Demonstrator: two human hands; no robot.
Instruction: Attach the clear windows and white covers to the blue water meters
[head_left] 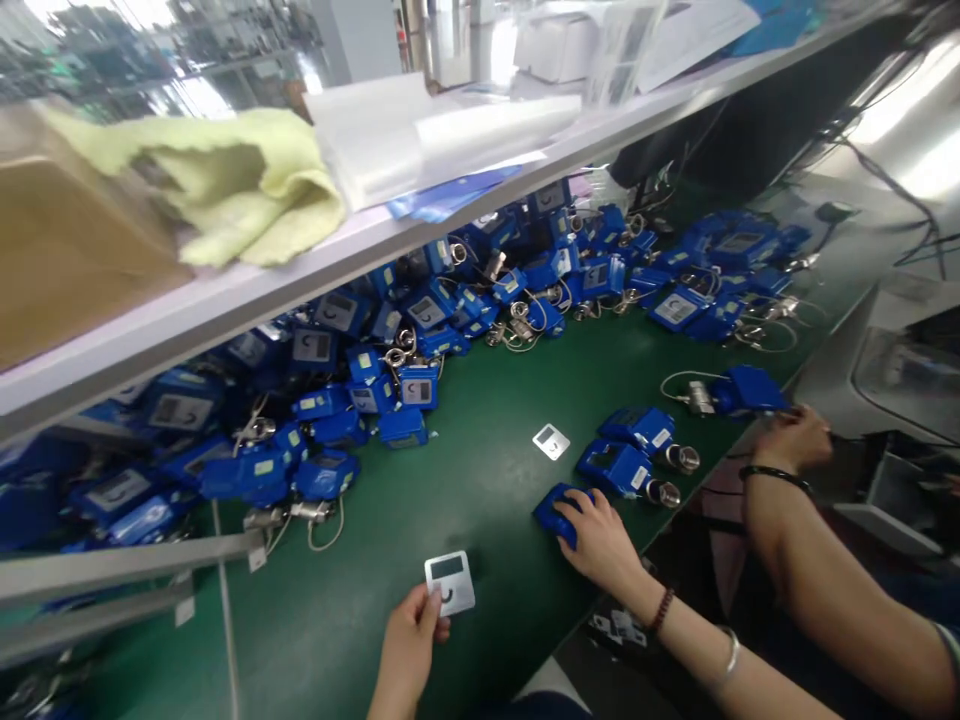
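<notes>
My left hand (414, 635) pinches a square silver label plate (451, 584) with a dark window and a curved black mark, held above the green bench. Over to the right, my right hand (600, 540) is closed over a blue box-shaped device (556, 512), its fingers across the top and covering part of it. Just beyond that hand lie two more blue devices with metal threaded fittings, a nearer one (615, 466) and a farther one (637, 428). A second silver label plate (551, 441) rests flat on the bench between my hands and the back pile.
A co-worker's hand (795, 440) is at the right edge, by another blue device (750, 390) with a cable. Piled blue devices (427, 310) line the back under a shelf (300, 290), which holds a yellow cloth (247, 185) and papers. Metal rails (135, 560) stand at left.
</notes>
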